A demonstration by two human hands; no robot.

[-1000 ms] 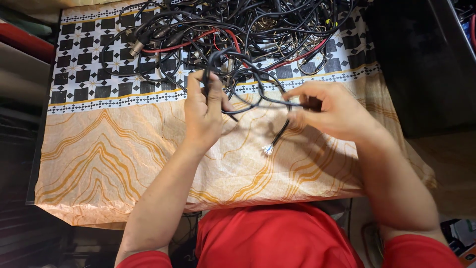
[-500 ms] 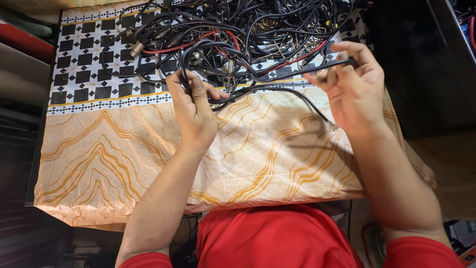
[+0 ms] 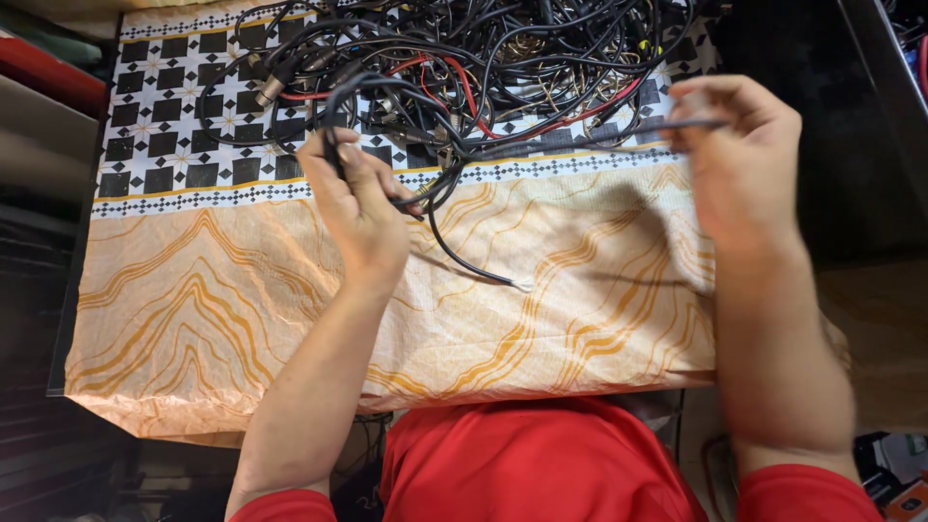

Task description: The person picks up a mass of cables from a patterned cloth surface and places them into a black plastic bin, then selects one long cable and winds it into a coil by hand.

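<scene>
My left hand [image 3: 356, 203] grips a loop of thin black cable [image 3: 541, 143] near the middle of the table. My right hand [image 3: 739, 155], blurred by motion, pinches the same cable far to the right, so the cable runs taut between the hands. The cable's loose end [image 3: 520, 284], with bare light wire tips, trails down onto the orange cloth [image 3: 213, 290] between my arms. Behind both hands lies a big tangle of black and red cables [image 3: 483, 58] on the chequered band of the cloth.
A metal plug [image 3: 271, 92] sticks out of the tangle at the left. A dark box or cabinet [image 3: 831, 126] stands right of the table. Dark shelving [image 3: 39, 193] sits at the left. My red shirt [image 3: 541, 464] fills the bottom.
My hands have drawn apart: the right hand swung out to the right and up, the left hand shifted left. The cable between them went taut and its loose end slid leftwards.
</scene>
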